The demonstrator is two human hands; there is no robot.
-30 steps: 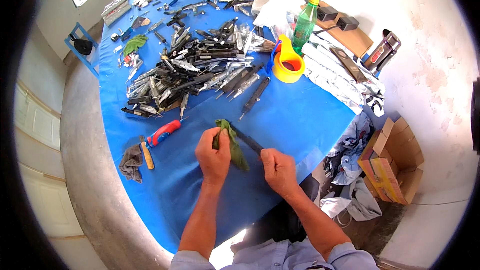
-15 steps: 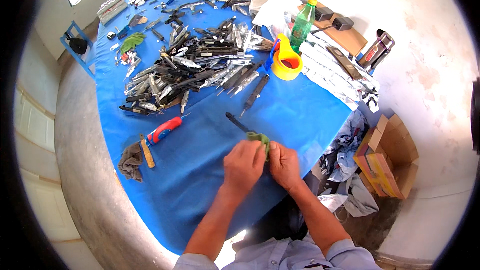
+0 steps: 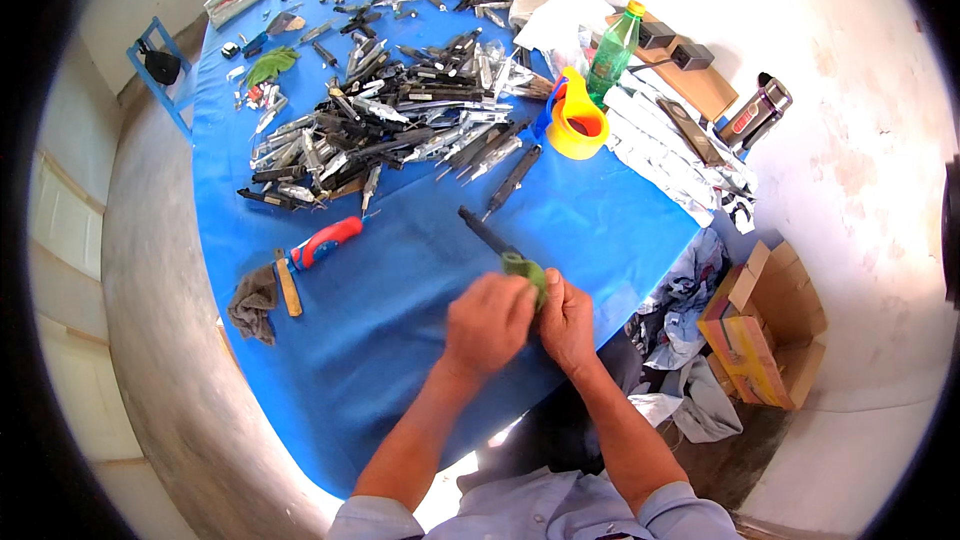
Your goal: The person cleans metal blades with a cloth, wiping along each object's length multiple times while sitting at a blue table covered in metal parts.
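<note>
A green cloth [image 3: 527,274] is wrapped round the near part of a slim black rod-shaped tool [image 3: 482,229], whose far end sticks out bare over the table. My left hand [image 3: 488,324], slightly blurred, is closed on the cloth from the left. On the other side, my right hand [image 3: 567,322] has its fingers curled and its thumb up against the cloth; what lies inside its grip is hidden. Beyond the tool's tip lies a similar dark tool with a thin metal point [image 3: 512,183], at the edge of a large heap of black and silver slim tools [image 3: 400,115].
At the left lie a red-and-blue-handled screwdriver [image 3: 328,242], a wooden-handled tool [image 3: 289,285] and a grey-brown rag [image 3: 254,304]. A yellow tape roll [image 3: 578,140], green bottle [image 3: 615,52] and flask [image 3: 757,112] stand right. An open carton [image 3: 765,335] sits beside the table.
My left hand has shifted slightly at the cloth and is more blurred. More of the green cloth shows between the hands. The view has tilted slightly.
</note>
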